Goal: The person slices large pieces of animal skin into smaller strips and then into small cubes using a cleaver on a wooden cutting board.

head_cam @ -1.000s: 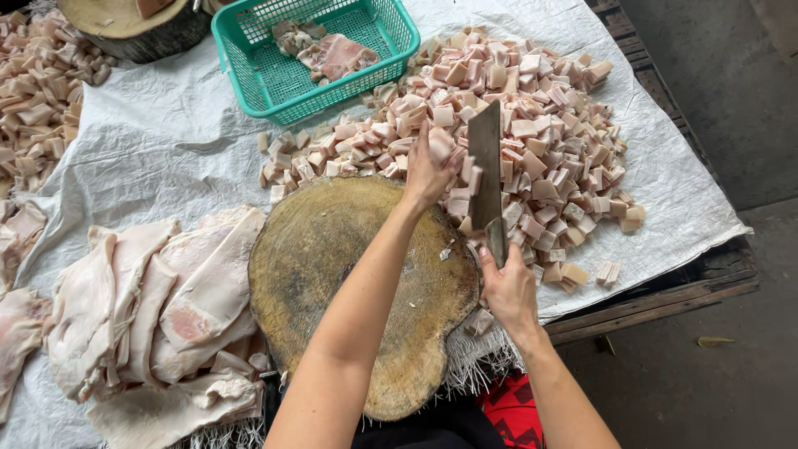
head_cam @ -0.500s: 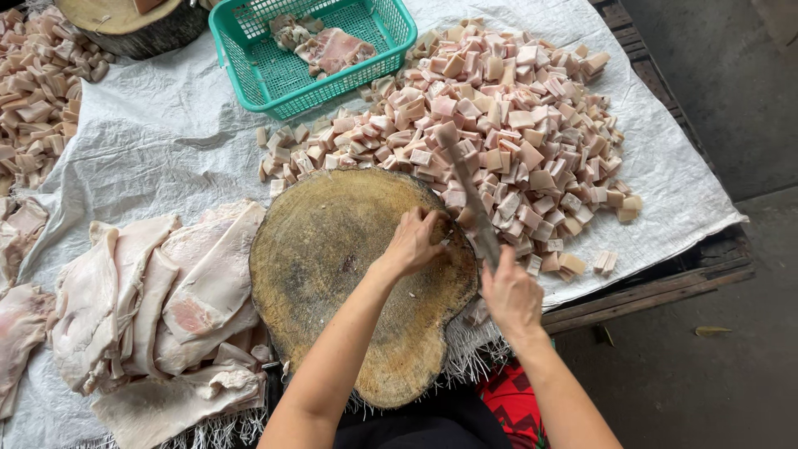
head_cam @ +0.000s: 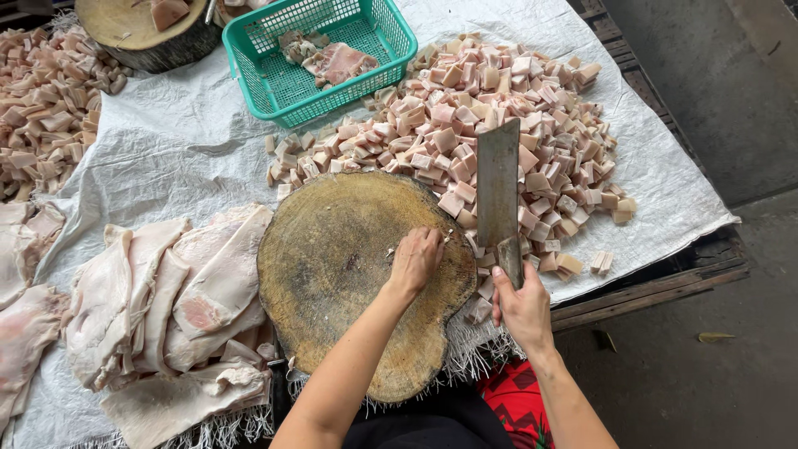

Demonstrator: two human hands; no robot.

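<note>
My right hand (head_cam: 524, 306) grips the handle of a broad cleaver (head_cam: 498, 193), whose flat blade lies over the edge of a heap of pale pink meat cubes (head_cam: 499, 116). My left hand (head_cam: 415, 259) rests with curled fingers on the right part of a round wooden chopping block (head_cam: 349, 274), touching small scraps there. The block's top is otherwise bare. Large slabs of pale pork skin (head_cam: 166, 291) lie stacked to the left of the block.
A green plastic basket (head_cam: 328, 54) with a few meat pieces stands at the back. Another block (head_cam: 145, 29) and a second cube pile (head_cam: 50, 108) sit at the far left. White sheeting (head_cam: 166, 141) covers the table; its right edge drops to a concrete floor (head_cam: 715, 108).
My left hand came back from the cube pile down onto the block. The cleaver swung from upright to lying flat over the cubes at the block's right edge.
</note>
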